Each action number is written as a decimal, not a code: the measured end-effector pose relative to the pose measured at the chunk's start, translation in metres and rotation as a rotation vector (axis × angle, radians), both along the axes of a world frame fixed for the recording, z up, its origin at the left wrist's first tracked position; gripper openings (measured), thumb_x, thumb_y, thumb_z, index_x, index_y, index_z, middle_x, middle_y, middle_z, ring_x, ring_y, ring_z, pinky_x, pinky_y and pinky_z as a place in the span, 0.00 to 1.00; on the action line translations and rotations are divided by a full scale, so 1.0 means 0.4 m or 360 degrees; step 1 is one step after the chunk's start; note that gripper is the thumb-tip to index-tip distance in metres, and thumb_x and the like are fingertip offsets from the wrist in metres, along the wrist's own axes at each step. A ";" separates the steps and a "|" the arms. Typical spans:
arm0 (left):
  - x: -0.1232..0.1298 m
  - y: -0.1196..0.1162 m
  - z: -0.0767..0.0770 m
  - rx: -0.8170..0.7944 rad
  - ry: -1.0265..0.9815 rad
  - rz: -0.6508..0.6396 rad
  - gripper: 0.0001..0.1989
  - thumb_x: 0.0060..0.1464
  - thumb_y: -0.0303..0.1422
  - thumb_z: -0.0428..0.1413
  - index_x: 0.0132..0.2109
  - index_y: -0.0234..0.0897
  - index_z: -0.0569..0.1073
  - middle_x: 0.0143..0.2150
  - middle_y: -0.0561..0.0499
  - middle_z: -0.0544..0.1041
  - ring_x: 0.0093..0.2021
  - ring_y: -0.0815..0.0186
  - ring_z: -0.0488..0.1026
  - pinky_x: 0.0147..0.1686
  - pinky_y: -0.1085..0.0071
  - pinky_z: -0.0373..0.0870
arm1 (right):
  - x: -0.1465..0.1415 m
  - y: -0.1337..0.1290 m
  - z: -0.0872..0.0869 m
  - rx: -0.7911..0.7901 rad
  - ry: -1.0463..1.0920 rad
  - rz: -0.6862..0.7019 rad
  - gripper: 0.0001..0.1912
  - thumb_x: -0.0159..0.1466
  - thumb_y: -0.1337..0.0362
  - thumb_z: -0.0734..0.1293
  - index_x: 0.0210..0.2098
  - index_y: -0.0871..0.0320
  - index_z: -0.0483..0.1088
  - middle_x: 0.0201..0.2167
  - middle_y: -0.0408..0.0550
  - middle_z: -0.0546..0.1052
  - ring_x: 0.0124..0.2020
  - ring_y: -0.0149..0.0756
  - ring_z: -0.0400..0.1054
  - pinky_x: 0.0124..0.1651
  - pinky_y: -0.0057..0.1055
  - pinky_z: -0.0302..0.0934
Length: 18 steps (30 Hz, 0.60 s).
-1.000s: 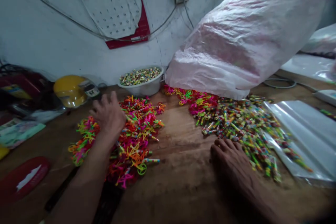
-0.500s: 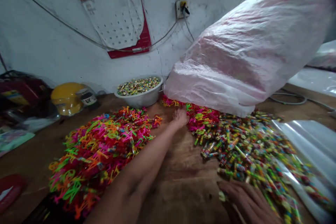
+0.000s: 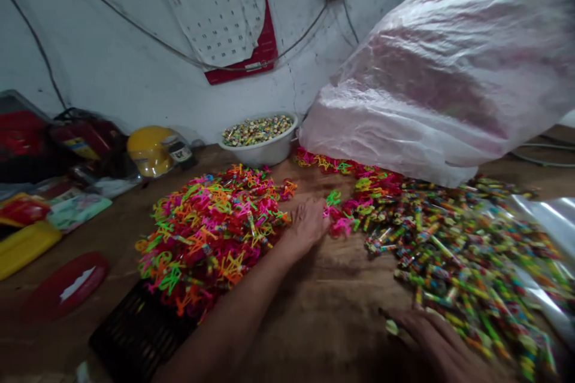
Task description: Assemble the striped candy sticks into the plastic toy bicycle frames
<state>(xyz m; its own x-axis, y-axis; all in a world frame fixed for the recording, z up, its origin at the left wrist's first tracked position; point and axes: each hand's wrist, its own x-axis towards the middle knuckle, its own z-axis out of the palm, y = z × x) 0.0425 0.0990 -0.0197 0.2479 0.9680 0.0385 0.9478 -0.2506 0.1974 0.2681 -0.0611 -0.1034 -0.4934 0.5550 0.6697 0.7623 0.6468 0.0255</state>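
My left hand (image 3: 309,222), somewhat blurred, lies low on the table with bent, loosely parted fingers. Bright pink and green plastic pieces (image 3: 342,224) are against its fingertip side. To its left rises a large heap of looped neon plastic pieces (image 3: 215,221). My right hand (image 3: 438,341), also blurred, rests at the near edge of a pile of small colourful clear tubes (image 3: 453,251). By its thumb and forefinger shows the pale end of a small tube (image 3: 392,327), which appears pinched there; the rest of it is hidden.
A pale basin (image 3: 269,148) full of small tubes stands by the wall. A large translucent plastic bag (image 3: 404,102) leans over the back right. At left are a black slotted basket (image 3: 139,335), a red dish (image 3: 49,302) and a yellow helmet-like object (image 3: 148,146).
My left hand has drawn back towards me, with some pink and green pieces now pulled out from the far strip. My right hand stays near the tubes. The view has turned left and down.
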 end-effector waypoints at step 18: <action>-0.109 -0.344 -0.013 -0.1567 -0.2491 0.0245 0.14 0.50 0.27 0.52 0.46 0.32 0.64 0.45 0.40 0.75 0.30 0.64 0.76 0.27 0.71 0.71 | -0.207 -0.067 0.120 -0.0919 0.0938 -0.0244 0.11 0.65 0.67 0.58 0.47 0.57 0.63 0.37 0.50 0.72 0.38 0.37 0.68 0.41 0.33 0.63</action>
<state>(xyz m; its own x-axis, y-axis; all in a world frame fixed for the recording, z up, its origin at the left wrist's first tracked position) -0.0009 -0.0384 -0.0251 0.4645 0.7884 -0.4034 -0.2189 0.5436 0.8103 0.1853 -0.0880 -0.0553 -0.0426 0.9223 0.3842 0.6274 0.3239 -0.7081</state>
